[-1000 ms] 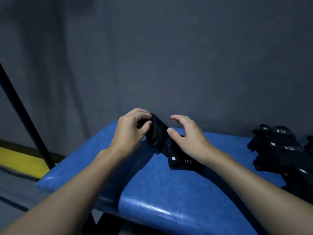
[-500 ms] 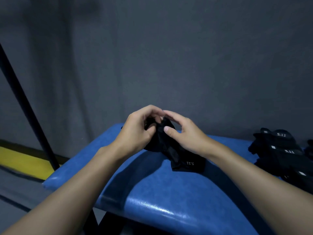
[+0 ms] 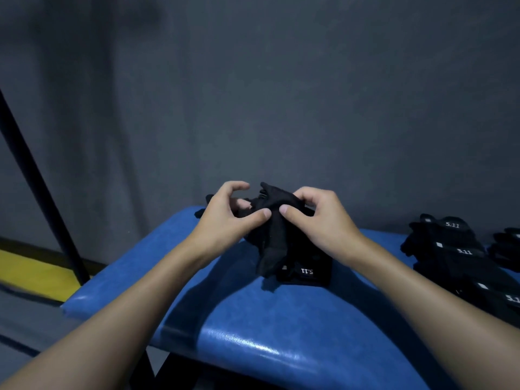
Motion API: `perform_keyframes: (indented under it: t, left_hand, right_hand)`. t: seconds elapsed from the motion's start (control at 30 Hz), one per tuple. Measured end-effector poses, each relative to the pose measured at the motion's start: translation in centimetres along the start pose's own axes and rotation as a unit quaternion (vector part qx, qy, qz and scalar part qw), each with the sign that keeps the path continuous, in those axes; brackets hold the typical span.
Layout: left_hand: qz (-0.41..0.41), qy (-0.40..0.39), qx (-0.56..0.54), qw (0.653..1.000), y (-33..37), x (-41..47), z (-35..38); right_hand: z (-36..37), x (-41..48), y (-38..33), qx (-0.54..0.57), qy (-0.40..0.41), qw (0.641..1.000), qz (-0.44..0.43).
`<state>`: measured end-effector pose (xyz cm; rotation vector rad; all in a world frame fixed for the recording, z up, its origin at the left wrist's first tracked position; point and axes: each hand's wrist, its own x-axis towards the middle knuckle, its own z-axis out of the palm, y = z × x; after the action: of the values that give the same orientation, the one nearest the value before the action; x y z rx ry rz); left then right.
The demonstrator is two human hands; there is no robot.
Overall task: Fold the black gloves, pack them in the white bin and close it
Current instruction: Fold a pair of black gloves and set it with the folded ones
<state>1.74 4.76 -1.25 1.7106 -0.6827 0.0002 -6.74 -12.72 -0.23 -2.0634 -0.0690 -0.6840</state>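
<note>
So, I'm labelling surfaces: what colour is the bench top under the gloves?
The bench top is glossy blue; the head view shows it best.

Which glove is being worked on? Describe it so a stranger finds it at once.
Start at the blue padded bench. Near its far edge, one black glove is pinched between the left hand and the right hand. Unlike the pile of gloves lying at the right end, it is held up and crumpled.

- Glove (image 3: 277,240): black cloth, matt, soft and creased; white print on the cuff.
- Pile (image 3: 450,257): same matt black cloth, white printed marks.
- Bench (image 3: 253,327): blue leather-like cover, glossy, fine-grained, bright highlights.
- Wall (image 3: 281,94): grey, matt.
- Pole (image 3: 36,175): black, smooth.
</note>
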Motion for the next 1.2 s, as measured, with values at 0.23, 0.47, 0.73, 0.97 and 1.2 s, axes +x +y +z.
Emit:
perform_keyframes:
  t: [0.23,0.47,0.73,0.97,1.2]
  left_hand:
    - [-0.015,0.029,-0.13,0.991,1.3,0.0,2.1]
    - [-0.08,-0.018,-0.142,0.986,2.2,-0.4,4.4]
    - [-0.121,-0.092,-0.034,0.988,1.7,-0.8,5.9]
    - [-0.04,-0.072,0.092,0.992,0.0,-0.4,7.1]
    - [-0.009,-0.159,0.269,0.95,-1.0,-1.1,6.6]
  right_hand:
    - [-1.7,-1.9,-0.3,0.051,-0.018,0.998,0.038]
    - [-3.7,-4.2,1.0,0.087,0.02,0.991,0.098]
    - [-5.3,-6.0,3.3,-0.028,0.075,0.991,0.103]
    - [-5.9,-6.9,4.3,-0.249,-0.017,0.946,0.209]
    - [-4.7,-9.4,3.1,-0.307,-0.162,0.93,0.123]
